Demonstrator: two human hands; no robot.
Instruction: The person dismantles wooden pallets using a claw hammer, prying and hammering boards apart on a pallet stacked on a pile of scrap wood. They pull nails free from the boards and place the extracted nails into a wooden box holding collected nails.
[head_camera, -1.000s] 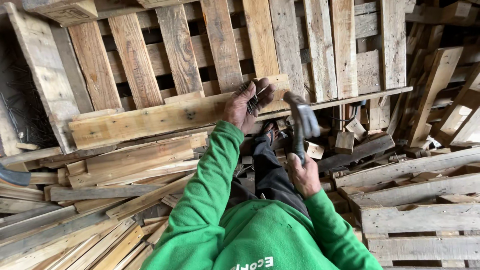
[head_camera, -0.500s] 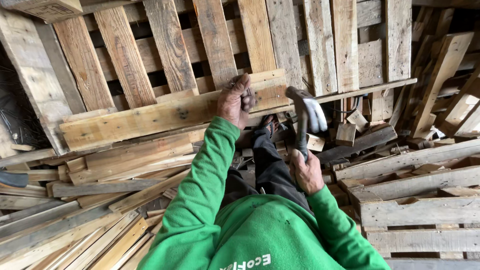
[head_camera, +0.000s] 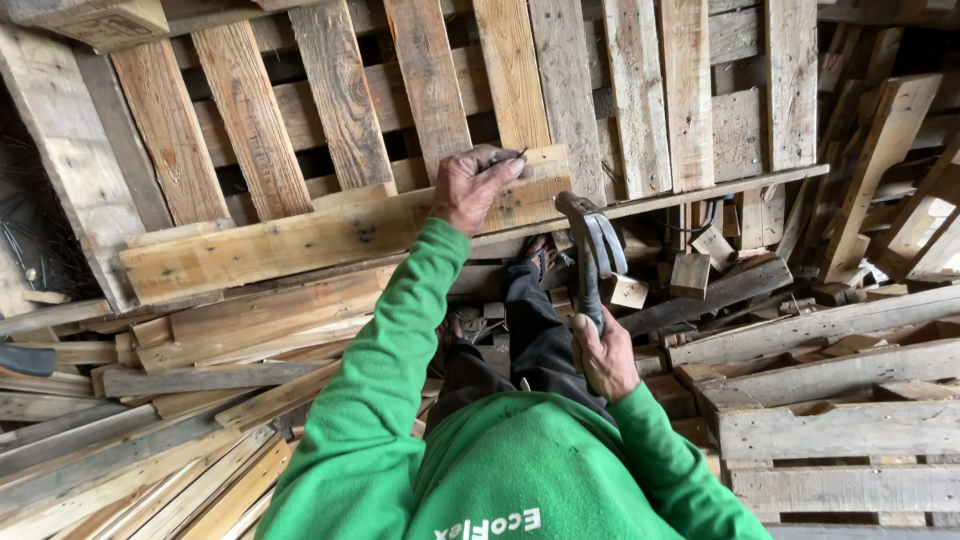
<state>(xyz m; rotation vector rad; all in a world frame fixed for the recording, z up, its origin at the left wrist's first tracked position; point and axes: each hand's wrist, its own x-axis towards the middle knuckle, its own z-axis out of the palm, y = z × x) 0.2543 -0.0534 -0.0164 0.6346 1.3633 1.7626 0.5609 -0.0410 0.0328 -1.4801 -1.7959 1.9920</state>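
Dark steel claw hammer (head_camera: 592, 240), seemingly worn

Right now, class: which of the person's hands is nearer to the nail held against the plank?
Left. The left hand pinches the nail in its fingers, resting on the plank. The right hand is lower, apart from it, gripping a hammer.

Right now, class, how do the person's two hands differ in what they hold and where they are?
The left hand pinches a small nail against the plank; the right hand grips a hammer by its handle. The left hand reaches far forward, the right hand stays near the body. Both are bare, with green sleeves.
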